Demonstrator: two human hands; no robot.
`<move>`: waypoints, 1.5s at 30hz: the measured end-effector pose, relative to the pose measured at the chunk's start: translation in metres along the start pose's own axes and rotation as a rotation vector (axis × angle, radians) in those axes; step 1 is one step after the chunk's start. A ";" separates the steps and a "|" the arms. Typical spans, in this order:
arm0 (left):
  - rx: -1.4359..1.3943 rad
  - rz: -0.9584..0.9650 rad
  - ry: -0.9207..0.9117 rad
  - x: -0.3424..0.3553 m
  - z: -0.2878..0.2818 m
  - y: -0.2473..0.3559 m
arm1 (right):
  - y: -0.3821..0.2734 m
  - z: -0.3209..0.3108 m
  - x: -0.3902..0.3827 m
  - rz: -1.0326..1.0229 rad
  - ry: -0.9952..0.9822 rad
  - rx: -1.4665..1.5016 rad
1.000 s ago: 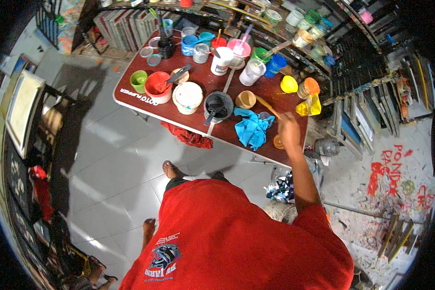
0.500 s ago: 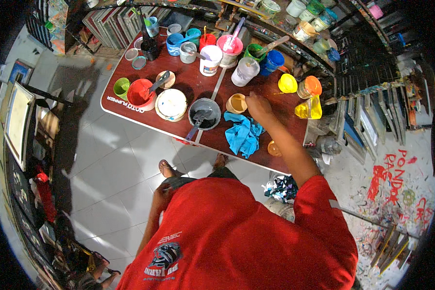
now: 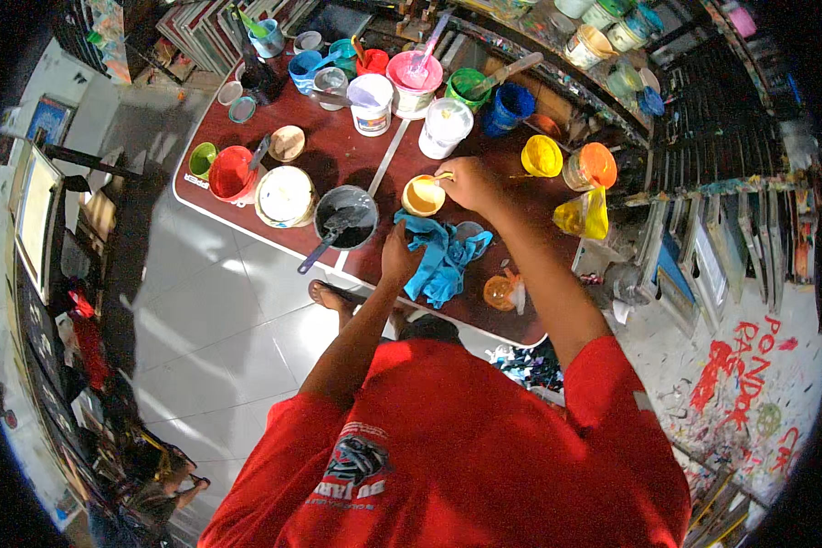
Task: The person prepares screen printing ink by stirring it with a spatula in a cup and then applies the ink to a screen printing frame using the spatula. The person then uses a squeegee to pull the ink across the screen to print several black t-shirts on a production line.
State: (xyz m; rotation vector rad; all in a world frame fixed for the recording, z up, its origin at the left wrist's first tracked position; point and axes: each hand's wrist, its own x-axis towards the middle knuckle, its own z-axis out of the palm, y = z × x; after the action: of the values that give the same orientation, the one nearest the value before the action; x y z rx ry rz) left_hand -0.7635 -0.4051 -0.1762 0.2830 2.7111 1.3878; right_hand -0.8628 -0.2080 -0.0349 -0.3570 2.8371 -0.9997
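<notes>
My right hand (image 3: 475, 186) pinches the end of a small yellowish stirring stick (image 3: 444, 176) at the rim of a small cup of pale orange paint (image 3: 423, 196). My left hand (image 3: 399, 255) is closed on the left edge of a crumpled blue cloth (image 3: 441, 265), just nearer than the cup; its fingertips are partly hidden. Left of that hand stands a grey pot of dark paint (image 3: 346, 217), a purple-handled spatula (image 3: 318, 253) leaning out over the table edge. A clear plastic cup (image 3: 468, 232) shows partly behind the cloth.
On the dark red table (image 3: 521, 219) stand a red paint tub (image 3: 233, 173), a round white-lidded tub (image 3: 285, 195), a white tub (image 3: 446, 128), a yellow cup (image 3: 542, 156) and an orange one (image 3: 597, 164). More paint tubs line the far side. Framed screens (image 3: 703, 237) lean at right.
My left hand has come up from beside my leg to the blue cloth, which has shifted. My right hand has lifted slightly, and the stick now shows at the cup.
</notes>
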 end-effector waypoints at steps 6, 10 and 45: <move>-0.062 -0.244 0.047 0.038 0.027 0.023 | 0.005 0.002 -0.017 -0.020 0.030 0.007; -0.114 -0.286 0.041 0.046 0.046 -0.001 | 0.001 -0.004 -0.017 0.072 0.019 0.107; -0.310 0.370 0.212 0.004 -0.114 0.141 | -0.186 -0.174 -0.117 -0.390 -0.207 -0.156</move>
State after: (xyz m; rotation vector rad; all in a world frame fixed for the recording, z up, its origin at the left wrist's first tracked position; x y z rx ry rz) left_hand -0.7679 -0.4143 0.0049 0.6729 2.6363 2.0151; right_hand -0.7474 -0.2133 0.2208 -0.9978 2.7155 -0.7395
